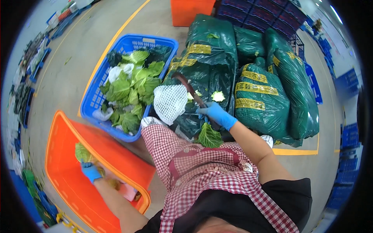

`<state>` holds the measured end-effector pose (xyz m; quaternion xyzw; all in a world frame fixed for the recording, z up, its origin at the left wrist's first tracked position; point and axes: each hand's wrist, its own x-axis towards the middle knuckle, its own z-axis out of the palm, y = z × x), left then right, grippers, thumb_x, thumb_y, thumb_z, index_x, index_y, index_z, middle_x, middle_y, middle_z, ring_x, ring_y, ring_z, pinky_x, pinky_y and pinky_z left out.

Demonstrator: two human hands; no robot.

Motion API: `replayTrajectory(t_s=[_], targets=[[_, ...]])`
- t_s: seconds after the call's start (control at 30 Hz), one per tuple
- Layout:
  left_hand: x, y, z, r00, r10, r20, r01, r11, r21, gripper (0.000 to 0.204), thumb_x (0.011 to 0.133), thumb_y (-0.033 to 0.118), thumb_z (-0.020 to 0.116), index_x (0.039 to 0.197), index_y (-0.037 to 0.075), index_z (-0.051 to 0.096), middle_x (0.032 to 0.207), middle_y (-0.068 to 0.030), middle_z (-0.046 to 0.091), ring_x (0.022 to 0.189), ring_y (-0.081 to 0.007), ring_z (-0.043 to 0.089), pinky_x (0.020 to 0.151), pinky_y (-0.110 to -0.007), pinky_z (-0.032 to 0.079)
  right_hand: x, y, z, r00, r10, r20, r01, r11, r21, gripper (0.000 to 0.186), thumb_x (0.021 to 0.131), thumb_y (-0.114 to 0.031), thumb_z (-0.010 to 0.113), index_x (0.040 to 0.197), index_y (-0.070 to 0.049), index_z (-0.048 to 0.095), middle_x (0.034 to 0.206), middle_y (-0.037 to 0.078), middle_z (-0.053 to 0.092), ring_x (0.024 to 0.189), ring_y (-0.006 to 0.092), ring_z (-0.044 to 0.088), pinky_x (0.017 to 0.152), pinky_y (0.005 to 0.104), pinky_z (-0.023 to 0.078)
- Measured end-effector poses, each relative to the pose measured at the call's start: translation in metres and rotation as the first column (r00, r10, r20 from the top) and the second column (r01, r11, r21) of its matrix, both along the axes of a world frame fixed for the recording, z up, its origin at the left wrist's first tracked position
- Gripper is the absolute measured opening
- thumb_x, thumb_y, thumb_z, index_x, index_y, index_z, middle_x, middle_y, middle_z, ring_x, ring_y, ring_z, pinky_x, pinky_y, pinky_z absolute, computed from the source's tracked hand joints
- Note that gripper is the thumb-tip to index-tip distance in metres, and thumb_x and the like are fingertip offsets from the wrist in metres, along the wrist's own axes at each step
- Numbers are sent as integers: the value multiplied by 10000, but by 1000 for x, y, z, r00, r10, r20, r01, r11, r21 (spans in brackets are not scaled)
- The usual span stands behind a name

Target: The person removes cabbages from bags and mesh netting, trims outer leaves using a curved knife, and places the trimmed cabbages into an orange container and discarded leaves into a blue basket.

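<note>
In my right hand (218, 115), gloved in blue, is the dark handle of a knife (188, 86) whose curved blade points up and to the left. Below its fingers hangs a green cabbage leaf (210, 136). My left hand (90, 171), also gloved, reaches inside an orange bin (64, 171) with its fingers curled at a pale green cabbage leaf (82, 152). Beside the knife, a white foam net (170, 104) rests near my knee. Cut cabbage stumps (218, 96) lie on a dark green plastic bag (198, 116) in front of me.
A blue basket (90, 106) at the left holds cabbage leaves and foam nets. Full green bags with yellow tape (256, 91) are heaped on the right. Behind them stand dark stacked crates (260, 15) and another orange bin (192, 11). Yellow lines (297, 152) mark the floor.
</note>
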<state>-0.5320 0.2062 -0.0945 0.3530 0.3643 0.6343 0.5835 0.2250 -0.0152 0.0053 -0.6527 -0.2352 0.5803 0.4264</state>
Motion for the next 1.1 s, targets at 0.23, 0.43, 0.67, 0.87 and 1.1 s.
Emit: replayTrajectory(t_s=[0.23,0.43,0.67,0.87,1.1], targets=[[366,41,211,816,-88,-572,148,987,60,390,958,259,414,1238,7,513,562,83,275,459,-12,233,403,-190,193,26,-81,-30,966,-253,59,259,955,-145,209,791,-169,671,856,14,593,667,64,596,490,119,539,451,256,420],[572,15,84,193,-110,-975,705,706,60,1042,575,420,830,1383,22,307,1383,-246,332,1265,-364,346,1073,-402,257,38,-115,-42,868,-489,-84,482,872,-89,156,793,-131,660,870,-20,581,679,56,597,483,116,529,441,267,430],[645,-61,-96,109,-430,-896,340,863,-373,869,623,315,751,1306,-24,334,1213,-248,509,1079,-360,526,909,-404,430,42,-184,-81,755,-640,143,655,743,-137,154,820,-139,619,844,-15,532,638,61,558,467,130,519,418,289,417],[689,-127,-82,207,-727,-655,594,625,-506,742,665,339,746,1238,-27,450,1190,-247,537,1055,-366,552,871,-420,453,15,-175,-114,741,-669,-54,645,732,-221,149,828,-135,585,894,-36,496,604,54,509,450,155,508,408,304,424],[762,-235,-56,-323,-250,-913,356,862,-362,867,671,374,723,1359,31,323,1462,-203,134,1245,-433,300,954,-458,394,26,-137,-98,936,-313,162,334,933,-130,167,841,-140,571,942,-27,502,653,44,533,486,112,488,456,263,420]])
